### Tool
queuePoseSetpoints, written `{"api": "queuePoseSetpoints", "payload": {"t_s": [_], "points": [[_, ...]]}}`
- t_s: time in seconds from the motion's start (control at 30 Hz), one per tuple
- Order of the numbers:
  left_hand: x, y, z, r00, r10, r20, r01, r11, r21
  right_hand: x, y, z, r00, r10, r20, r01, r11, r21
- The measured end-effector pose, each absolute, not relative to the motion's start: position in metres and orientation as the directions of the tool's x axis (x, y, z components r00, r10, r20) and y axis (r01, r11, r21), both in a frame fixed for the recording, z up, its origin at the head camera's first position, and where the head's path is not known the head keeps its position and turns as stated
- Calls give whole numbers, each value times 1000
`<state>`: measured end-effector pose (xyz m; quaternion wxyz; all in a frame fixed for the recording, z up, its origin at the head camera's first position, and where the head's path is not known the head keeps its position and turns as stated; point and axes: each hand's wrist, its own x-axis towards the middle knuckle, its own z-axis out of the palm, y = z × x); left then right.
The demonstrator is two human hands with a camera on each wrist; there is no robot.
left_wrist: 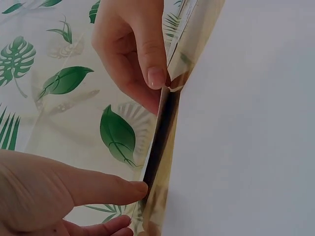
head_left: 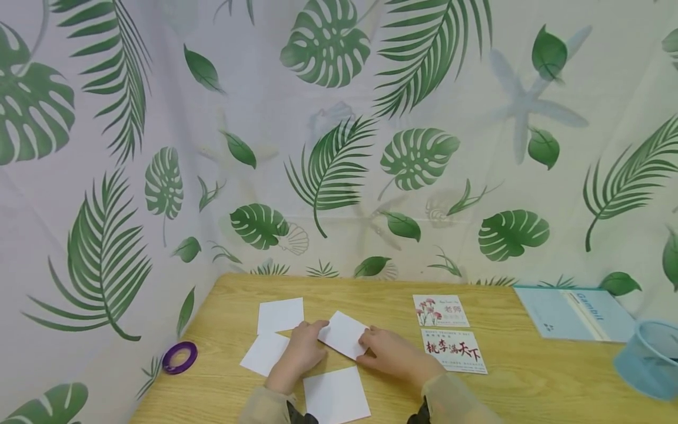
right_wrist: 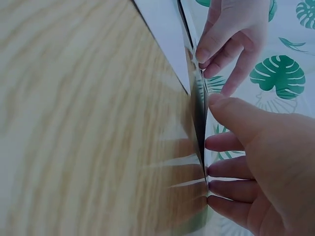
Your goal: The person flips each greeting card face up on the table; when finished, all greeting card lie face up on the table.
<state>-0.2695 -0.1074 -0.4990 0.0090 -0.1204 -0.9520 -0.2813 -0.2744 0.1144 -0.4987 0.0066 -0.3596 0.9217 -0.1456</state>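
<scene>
Between both hands is a white card [head_left: 343, 334], tilted and held slightly off the wooden table. My left hand [head_left: 304, 351] pinches its left corner, the thumb [left_wrist: 110, 191] lying over the edge in the left wrist view. On the opposite side my right hand [head_left: 391, 352] pinches the right edge, with its thumb [right_wrist: 236, 114] on the near face and fingertips along the rim. Both wrist views catch the card nearly edge-on. One white card [head_left: 265, 352] lies partly behind my left hand, and another white card [head_left: 337, 396] is flat between my forearms.
A third white card [head_left: 281, 316] lies at the back left. Two printed cards, one with flowers [head_left: 441, 311] and one with red characters [head_left: 454, 351], lie right of my hands. Farther right are a blue Gambit booklet [head_left: 574, 315] and a blue container [head_left: 647, 360]. A purple ring [head_left: 168, 359] sits left.
</scene>
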Motion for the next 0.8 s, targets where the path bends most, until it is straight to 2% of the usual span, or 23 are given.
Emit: {"api": "queuePoseSetpoints", "payload": {"t_s": [0.17,0.33,0.63,0.8], "points": [[-270,-108,-500,-969,223,108,245,791,561,-274,119,-499,-738,-669,83,-661,693,-288],[-269,-108,-494,-971,208,117,237,772,589,-272,122,-495,-767,-637,81,-625,711,-324],[-268,-108,-488,-970,181,160,241,770,591,-271,124,-494,-772,-609,181,-632,708,-314],[-267,-108,-488,-971,167,172,238,757,609,-269,124,-495,-769,-592,243,-639,687,-347]]}}
